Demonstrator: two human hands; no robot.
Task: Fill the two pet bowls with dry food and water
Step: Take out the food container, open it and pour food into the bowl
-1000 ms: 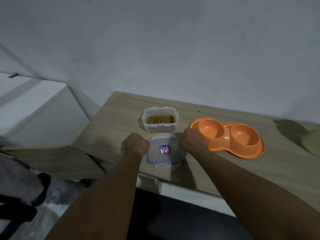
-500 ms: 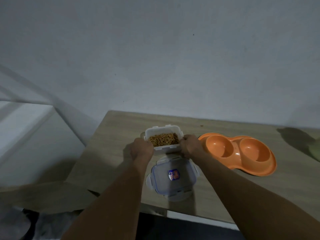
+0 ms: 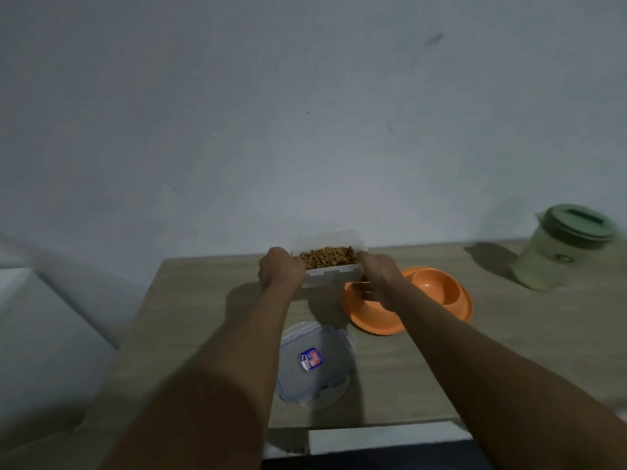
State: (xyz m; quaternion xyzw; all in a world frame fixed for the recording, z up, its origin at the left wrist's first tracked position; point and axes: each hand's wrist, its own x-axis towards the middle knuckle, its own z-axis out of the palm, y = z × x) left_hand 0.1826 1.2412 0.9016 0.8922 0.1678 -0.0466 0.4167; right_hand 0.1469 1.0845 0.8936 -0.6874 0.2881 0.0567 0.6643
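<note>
A clear plastic container (image 3: 334, 274) full of brown dry food (image 3: 327, 256) is lifted off the wooden table (image 3: 203, 307). My left hand (image 3: 281, 269) grips its left end and my right hand (image 3: 378, 276) grips its right end. It hangs just left of and above the orange double pet bowl (image 3: 437, 293), whose left basin is partly hidden by my right hand. Both basins look empty. The container's clear lid (image 3: 314, 364) with a blue label lies flat on the table near the front edge.
A pale green jug with a darker green lid (image 3: 563, 249) stands at the back right of the table. A grey wall runs behind the table. A white surface (image 3: 40, 334) lies to the left, lower down.
My hands left the lid on the table, took hold of the food container, and raised it up and to the right toward the orange bowl. The camera swung right, bringing the green jug into view.
</note>
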